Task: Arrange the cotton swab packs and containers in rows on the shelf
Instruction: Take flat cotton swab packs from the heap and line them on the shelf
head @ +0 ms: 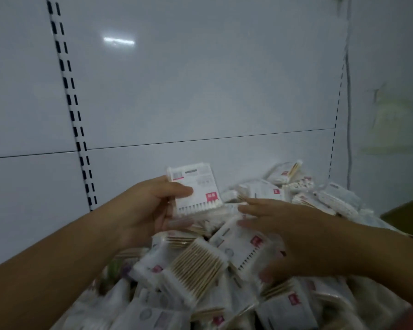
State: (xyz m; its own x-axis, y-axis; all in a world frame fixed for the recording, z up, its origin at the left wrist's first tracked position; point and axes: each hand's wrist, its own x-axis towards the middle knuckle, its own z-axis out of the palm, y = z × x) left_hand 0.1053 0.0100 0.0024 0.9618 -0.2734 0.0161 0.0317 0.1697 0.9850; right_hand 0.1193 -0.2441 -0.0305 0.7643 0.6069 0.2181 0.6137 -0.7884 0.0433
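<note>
My left hand (150,210) holds a flat white cotton swab pack (196,189) upright, thumb across its front, label with a red square facing me. Below and to the right lies a big heap of cotton swab packs (200,270), white wrappers with wooden sticks showing. My right hand (291,232) reaches over the heap with fingers spread, fingertips touching a white pack with a red mark (243,246). More packs and clear containers (293,175) lie at the far end of the heap.
A white shelving back panel (200,91) rises behind the heap, with slotted uprights at the left (74,115) and right (336,129). A pale wall (391,91) stands on the right, with a green edge (410,215) low beside it.
</note>
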